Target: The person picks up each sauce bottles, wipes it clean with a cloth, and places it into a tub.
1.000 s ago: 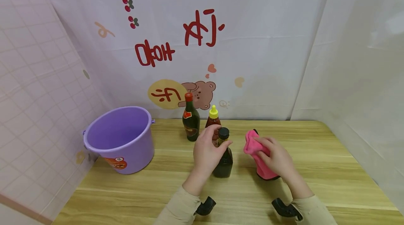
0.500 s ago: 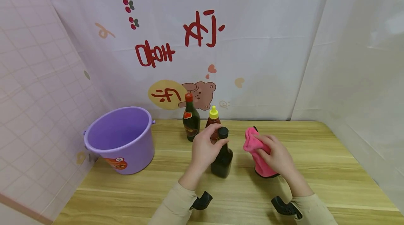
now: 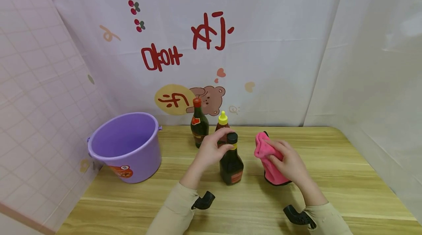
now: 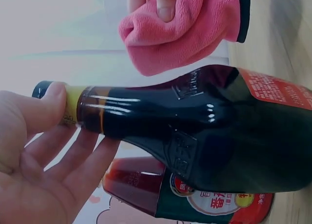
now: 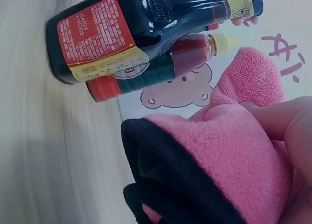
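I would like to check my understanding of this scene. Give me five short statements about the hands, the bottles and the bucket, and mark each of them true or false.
1. The left hand holds the black-capped bottle near its top. True.
2. The purple bucket stands to the right of the bottles in the head view. False: the purple bucket stands to their left.
3. The right hand grips the pink cloth. True.
4. The yellow-capped bottle stands in front of the black-capped bottle in the head view. False: the yellow-capped bottle is behind it, partly hidden.
5. The red-capped bottle stands upright. True.
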Demonstrator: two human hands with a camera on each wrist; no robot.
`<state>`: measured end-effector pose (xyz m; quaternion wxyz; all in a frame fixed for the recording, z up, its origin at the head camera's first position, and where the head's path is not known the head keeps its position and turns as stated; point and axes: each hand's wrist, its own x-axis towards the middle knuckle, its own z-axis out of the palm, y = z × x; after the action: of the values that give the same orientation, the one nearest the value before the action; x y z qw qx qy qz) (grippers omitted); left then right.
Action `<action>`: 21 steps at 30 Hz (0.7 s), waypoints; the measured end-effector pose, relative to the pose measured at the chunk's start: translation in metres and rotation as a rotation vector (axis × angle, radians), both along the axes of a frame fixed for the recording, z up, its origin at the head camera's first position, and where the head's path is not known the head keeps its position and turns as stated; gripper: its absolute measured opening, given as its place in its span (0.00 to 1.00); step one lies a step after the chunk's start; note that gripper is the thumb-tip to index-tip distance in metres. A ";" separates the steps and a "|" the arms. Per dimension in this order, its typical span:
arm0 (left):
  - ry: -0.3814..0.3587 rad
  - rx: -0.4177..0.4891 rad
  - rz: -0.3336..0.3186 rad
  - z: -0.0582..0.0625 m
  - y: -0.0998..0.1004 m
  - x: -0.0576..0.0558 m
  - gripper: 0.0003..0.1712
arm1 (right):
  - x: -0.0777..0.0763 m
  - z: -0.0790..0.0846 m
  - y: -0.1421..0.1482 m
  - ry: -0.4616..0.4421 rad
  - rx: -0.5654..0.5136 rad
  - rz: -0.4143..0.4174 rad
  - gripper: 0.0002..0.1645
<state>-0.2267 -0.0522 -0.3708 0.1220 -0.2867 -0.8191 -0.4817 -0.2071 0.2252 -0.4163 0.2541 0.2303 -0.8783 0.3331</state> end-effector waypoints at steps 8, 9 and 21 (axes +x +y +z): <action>-0.051 -0.026 -0.080 0.003 -0.003 -0.005 0.24 | -0.001 0.002 -0.002 0.047 -0.027 0.039 0.29; -0.060 -0.026 -0.092 0.003 -0.003 -0.005 0.24 | -0.001 0.002 -0.003 0.051 -0.036 0.048 0.29; -0.157 -0.041 -0.145 0.003 -0.007 -0.009 0.26 | -0.003 0.014 -0.011 0.071 -0.098 0.135 0.30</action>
<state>-0.2354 -0.0593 -0.3683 0.0161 -0.3091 -0.8130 -0.4932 -0.2098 0.2146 -0.4024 0.2732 0.2879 -0.8338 0.3836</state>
